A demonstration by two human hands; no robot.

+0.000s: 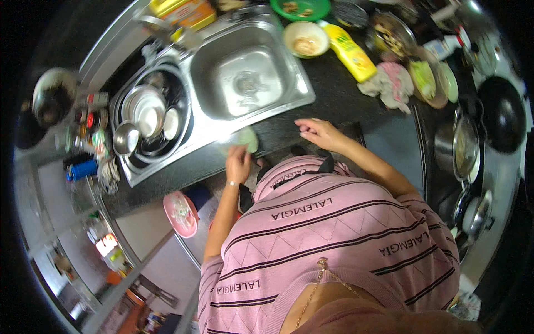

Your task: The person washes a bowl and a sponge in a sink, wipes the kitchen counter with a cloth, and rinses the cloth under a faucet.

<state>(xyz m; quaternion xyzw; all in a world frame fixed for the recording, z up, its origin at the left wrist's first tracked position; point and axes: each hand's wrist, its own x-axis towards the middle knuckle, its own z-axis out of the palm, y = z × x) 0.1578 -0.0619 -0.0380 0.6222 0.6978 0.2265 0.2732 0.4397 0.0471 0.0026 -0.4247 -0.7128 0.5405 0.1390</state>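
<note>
My left hand [238, 166] is at the front edge of the dark countertop [277, 135], just below the steel sink [246, 75]. It is on a pale green cloth [249, 138] that lies on the counter, blurred and partly hidden by the fingers. My right hand [322, 133] hovers near the counter edge further right, fingers loosely bent and apart, with nothing seen in it. Inside the left basin, a large dark bowl [185, 104] holds stacked metal bowls [135, 104], white bowls [149, 121] and a small steel pot [126, 137].
Behind the sink's right side are a bowl with food scraps [306, 39], a green basin [300, 9] and a yellow detergent bottle [350, 52]. A crumpled cloth [390, 85] lies right of them. Pots [452, 142] and a black wok [500, 115] line the right. A pink basin [181, 215] sits low at left.
</note>
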